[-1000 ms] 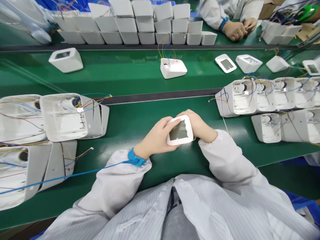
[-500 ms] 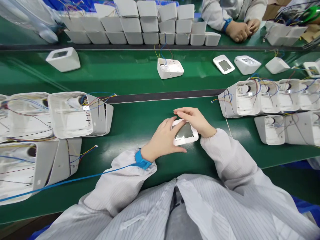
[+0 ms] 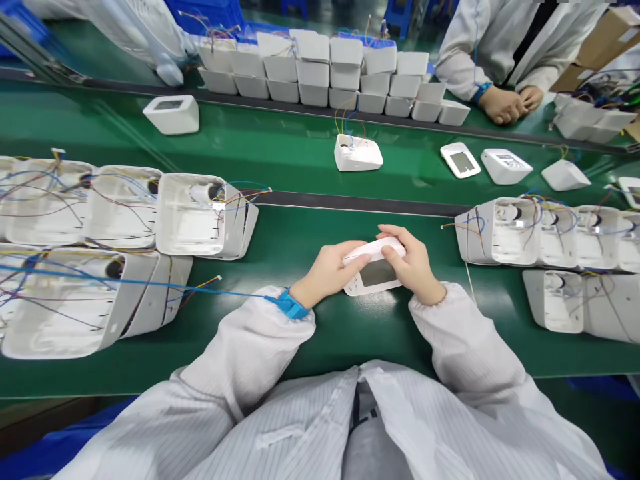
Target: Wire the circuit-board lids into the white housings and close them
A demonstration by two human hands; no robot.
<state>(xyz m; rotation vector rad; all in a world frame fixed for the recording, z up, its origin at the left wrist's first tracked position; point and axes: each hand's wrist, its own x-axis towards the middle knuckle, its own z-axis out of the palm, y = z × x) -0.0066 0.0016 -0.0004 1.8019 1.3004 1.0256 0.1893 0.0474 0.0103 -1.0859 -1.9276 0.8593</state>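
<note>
A white display housing with a grey screen is held low over the green bench, its screen facing me and its white upper edge showing. My left hand is closed on its left end, thumb along the edge above the screen. On the right end, my right hand grips it with the thumb on the front and the fingers behind. The fingers partly hide its sides. A blue wrist strap with a cord is on my left wrist.
White open housings with loose wires stand in rows at left; more housings are at right. Beyond the dark rail lie a wired housing and a screen panel. Stacked housings and a co-worker's hands are behind.
My left hand has moved off the screen to the left end of the housing. My right hand has closed on the other end, and the housing is tilted differently. The view has shifted.
</note>
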